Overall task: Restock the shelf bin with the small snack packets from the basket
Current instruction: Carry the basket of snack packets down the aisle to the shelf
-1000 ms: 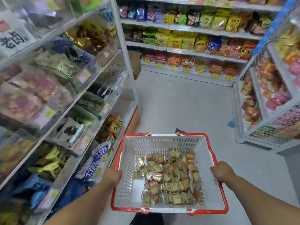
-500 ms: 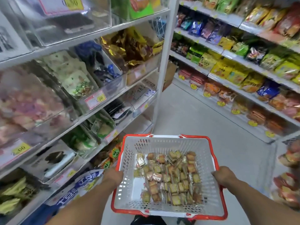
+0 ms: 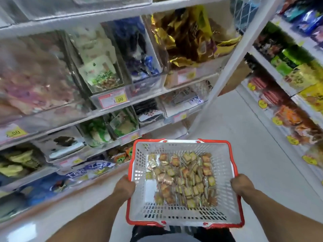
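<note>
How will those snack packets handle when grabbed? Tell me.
The snack packets look small and light. Glossy wrappers suggest they may slip or crinkle. Piled loose in the basket, several will probably come up per handful.

White shelving (image 3: 225, 70) left; pale glossy floor (image 3: 262, 137)

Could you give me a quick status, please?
Left hand and right hand grip the basket rims. Packets all inside. Nothing in the way.

Blur and edges swallow much of this aisle

The shelf bins (image 3: 43, 81) at far left smear into pink haze, contents unreadable; price tags (image 3: 113, 100) show only partial digits; both forearms run off the bottom edge, fingers tucked under the basket (image 3: 225, 154) rim.
</note>
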A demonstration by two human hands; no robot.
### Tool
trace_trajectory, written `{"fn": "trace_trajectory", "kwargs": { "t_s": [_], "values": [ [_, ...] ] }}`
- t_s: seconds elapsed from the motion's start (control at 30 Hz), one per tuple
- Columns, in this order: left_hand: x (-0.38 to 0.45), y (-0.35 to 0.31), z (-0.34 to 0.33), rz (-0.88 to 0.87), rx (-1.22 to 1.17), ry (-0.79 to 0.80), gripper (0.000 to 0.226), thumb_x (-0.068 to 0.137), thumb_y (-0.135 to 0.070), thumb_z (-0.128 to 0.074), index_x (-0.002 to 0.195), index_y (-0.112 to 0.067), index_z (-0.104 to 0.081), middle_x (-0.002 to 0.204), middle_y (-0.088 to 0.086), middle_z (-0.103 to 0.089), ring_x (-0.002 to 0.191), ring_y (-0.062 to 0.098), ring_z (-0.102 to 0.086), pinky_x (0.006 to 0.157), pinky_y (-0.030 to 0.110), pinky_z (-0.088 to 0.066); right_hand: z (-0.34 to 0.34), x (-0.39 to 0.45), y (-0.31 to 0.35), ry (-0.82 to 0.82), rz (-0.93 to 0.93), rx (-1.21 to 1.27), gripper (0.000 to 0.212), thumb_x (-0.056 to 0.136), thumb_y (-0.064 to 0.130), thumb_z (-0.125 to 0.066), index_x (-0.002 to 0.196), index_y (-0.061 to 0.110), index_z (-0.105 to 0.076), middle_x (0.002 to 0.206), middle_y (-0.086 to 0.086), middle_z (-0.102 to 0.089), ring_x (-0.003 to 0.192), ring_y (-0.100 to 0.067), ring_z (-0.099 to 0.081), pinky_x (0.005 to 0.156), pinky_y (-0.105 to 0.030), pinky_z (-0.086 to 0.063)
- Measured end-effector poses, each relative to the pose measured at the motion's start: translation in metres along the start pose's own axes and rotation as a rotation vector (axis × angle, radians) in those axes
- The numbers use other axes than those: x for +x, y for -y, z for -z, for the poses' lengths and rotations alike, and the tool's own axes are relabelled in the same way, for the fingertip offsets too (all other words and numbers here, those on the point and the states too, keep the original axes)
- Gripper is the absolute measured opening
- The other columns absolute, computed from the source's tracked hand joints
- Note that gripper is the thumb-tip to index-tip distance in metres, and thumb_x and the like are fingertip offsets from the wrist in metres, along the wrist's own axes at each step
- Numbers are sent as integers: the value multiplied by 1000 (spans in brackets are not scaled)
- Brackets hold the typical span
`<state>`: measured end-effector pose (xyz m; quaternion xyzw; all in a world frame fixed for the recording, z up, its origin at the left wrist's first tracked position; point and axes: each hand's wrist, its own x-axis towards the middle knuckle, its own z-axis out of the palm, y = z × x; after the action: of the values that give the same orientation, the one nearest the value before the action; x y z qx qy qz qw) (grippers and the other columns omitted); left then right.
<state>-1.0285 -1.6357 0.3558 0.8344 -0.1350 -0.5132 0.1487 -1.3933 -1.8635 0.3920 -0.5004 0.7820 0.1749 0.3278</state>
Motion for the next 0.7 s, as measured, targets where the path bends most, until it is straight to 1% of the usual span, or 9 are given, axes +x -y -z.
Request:
{"fn": "trace_trajectory", "kwargs": {
  "t_s": [0.07,0.17,0.27,0.37,0.43,0.5,0.57,0.63,0.7],
  "values": [
    [-2,3,-18,57,-22,-48,35,97,-12,-51,130,-13,-60,123,13,-69,102,31,-68,90,41,-59,7,28,14,31,53,-49,29,97,12,-56,118,-5,-65,118,-25,-66,112,-40,-63,84,-36,-50],
    [-7,7,-48,168,-59,-128,32,92,-12,-55,123,-11,-63,116,15,-71,99,33,-68,85,36,-57,10,75,35,61,135,-166,31,97,13,-55,119,-8,-63,120,-25,-65,109,-39,-64,76,-30,-45],
    [-16,10,-85,286,-111,-172,27,93,-14,-55,118,-10,-64,116,16,-71,102,35,-68,89,39,-57,8,114,48,123,197,-244,34,96,14,-57,122,-8,-60,122,-26,-64,109,-40,-63,78,-30,-47],
    [-12,13,-117,361,-140,-203,26,94,-13,-54,117,-8,-64,116,18,-71,105,36,-67,92,42,-57,1,147,52,188,245,-308,30,95,12,-56,117,-7,-62,120,-26,-65,109,-39,-64,78,-30,-48],
    [1,15,-135,376,-173,-209,24,95,-11,-55,117,-8,-64,113,18,-71,103,36,-67,92,43,-56,-8,167,51,207,262,-342,26,93,9,-55,112,-8,-63,113,-26,-67,103,-38,-66,73,-29,-46],
    [22,23,-149,374,-169,-193,23,95,-13,-56,116,-10,-63,110,15,-71,99,34,-67,89,41,-57,-24,188,50,210,257,-355,24,92,7,-54,109,-8,-63,109,-25,-67,98,-37,-66,69,-29,-45],
    [52,34,-159,354,-155,-184,22,96,-15,-57,117,-12,-62,107,11,-70,94,30,-67,82,38,-57,-47,208,50,197,250,-370,23,92,5,-54,109,-8,-63,108,-25,-67,97,-38,-66,69,-30,-46],
    [89,50,-170,333,-170,-187,21,96,-14,-59,117,-12,-63,106,11,-70,92,29,-68,82,38,-57,-76,231,54,191,251,-368,23,93,4,-52,110,-7,-63,108,-24,-67,97,-39,-66,69,-30,-46],
    [127,69,-182,324,-144,-207,22,95,-14,-58,116,-11,-63,102,10,-70,85,26,-65,76,34,-54,-109,255,59,186,236,-346,26,95,5,-51,115,-8,-63,111,-24,-67,99,-39,-65,69,-29,-45]
  ]
}}
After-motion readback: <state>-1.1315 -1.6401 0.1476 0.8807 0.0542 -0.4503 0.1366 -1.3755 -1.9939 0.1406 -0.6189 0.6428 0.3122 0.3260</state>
